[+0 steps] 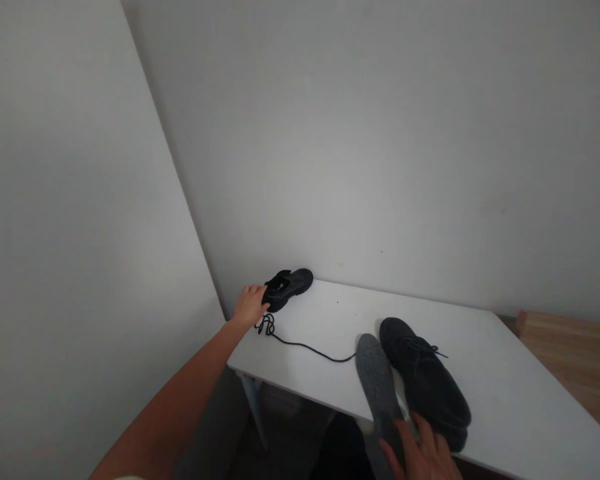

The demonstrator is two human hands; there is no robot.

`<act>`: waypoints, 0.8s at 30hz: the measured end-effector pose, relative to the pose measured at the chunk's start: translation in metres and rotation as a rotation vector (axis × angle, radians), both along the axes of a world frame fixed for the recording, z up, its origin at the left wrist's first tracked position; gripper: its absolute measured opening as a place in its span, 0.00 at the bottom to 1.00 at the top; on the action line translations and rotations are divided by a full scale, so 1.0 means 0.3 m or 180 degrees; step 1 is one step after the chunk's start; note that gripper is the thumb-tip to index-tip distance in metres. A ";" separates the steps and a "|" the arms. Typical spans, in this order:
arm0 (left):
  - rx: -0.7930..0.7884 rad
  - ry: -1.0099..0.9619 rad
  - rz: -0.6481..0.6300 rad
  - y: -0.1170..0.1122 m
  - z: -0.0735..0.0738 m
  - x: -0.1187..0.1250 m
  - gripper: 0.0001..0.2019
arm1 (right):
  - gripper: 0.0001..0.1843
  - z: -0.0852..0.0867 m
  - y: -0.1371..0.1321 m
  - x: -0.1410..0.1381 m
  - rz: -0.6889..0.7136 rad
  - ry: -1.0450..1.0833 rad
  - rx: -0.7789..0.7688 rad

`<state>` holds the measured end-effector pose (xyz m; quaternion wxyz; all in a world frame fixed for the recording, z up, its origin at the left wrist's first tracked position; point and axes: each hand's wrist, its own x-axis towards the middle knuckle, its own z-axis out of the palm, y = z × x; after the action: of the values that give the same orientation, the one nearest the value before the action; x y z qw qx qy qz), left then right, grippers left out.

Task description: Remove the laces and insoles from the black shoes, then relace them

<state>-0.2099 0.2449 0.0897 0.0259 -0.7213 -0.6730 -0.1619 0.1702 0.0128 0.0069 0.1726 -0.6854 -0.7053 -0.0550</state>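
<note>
My left hand [251, 304] reaches to the far left of the table, its fingers and thumb closed around the heel end of a black shoe [294, 283] whose opening gapes wide. Beside it lies a bunched black shoelace [305, 345], trailing right to a grey insole [374, 367]. That insole runs past the table's front edge. My right hand [423, 455], partly cut off by the frame, has its thumb and curled fingers at the insole's near part. A slim pale object [404, 405] lies by these fingers, its kind unclear. Immediately right sits a second, laced black shoe [425, 377].
The white table [510, 393] stands against a pale wall [360, 147], with another wall or panel [80, 200] close on the left. A wooden surface [570, 353] shows at the right. Below the front edge are a table leg [254, 410] and dark floor.
</note>
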 end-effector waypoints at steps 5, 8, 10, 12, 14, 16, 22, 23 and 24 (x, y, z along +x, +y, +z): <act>0.0076 0.0279 -0.0058 0.072 0.006 0.033 0.25 | 0.25 0.060 0.059 -0.105 -0.0151 -0.0313 -0.0174; 0.0122 0.0413 -0.0061 0.092 0.007 0.049 0.22 | 0.18 0.066 0.083 -0.116 -0.0191 -0.0346 -0.0470; 0.0134 0.0512 -0.0139 0.095 0.015 0.057 0.19 | 0.17 0.068 0.087 -0.105 -0.0194 -0.0284 -0.0527; 0.0155 0.0595 -0.0263 0.091 0.026 0.067 0.15 | 0.15 0.076 0.090 -0.098 -0.0174 -0.0127 -0.0528; 0.0191 0.0638 -0.0391 0.082 0.040 0.084 0.11 | 0.14 0.092 0.104 -0.109 -0.0103 0.0081 -0.0565; 0.0257 0.0643 -0.0488 0.072 0.056 0.103 0.11 | 0.12 0.110 0.136 -0.144 0.0007 0.0311 -0.0646; 0.0565 0.0613 -0.0561 0.022 0.141 0.129 0.13 | 0.06 0.141 0.256 -0.279 0.0129 0.1494 -0.0674; 0.0619 0.0587 -0.0626 0.004 0.157 0.136 0.11 | 0.04 0.148 0.256 -0.280 0.0096 0.1821 -0.0570; 0.0671 0.0558 -0.0719 -0.020 0.172 0.148 0.09 | 0.02 0.158 0.244 -0.272 0.0072 0.2178 -0.0436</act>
<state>-0.1656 0.2389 0.1413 0.1416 -0.7970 -0.5621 -0.1698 0.0885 0.0859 0.0543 0.3533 -0.6663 -0.6162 0.2273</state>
